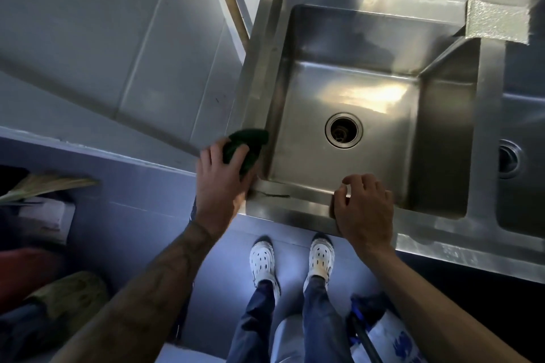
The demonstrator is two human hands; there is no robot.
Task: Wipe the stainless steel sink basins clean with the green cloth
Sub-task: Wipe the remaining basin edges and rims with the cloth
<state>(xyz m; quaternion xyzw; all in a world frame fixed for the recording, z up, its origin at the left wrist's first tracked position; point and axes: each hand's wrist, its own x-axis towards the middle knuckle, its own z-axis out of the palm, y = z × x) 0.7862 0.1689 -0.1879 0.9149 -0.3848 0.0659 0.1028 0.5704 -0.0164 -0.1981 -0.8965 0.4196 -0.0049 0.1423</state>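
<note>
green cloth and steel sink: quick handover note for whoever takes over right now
Left hand grips the dark green cloth, pressed on the left rim of the stainless steel sink near its front corner.
Right hand rests on the front rim, fingers loosely curled, holding nothing.
Cloth is not inside the near basin with the round drain; a second basin shows partly at right.
Done: cannot tell. Left: wipe both basins.

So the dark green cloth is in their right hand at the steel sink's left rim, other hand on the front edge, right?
Not quite. The head view shows the dark green cloth in the left hand, not the right, at the left rim of the stainless steel sink basin; the right hand rests on the front edge.
</note>
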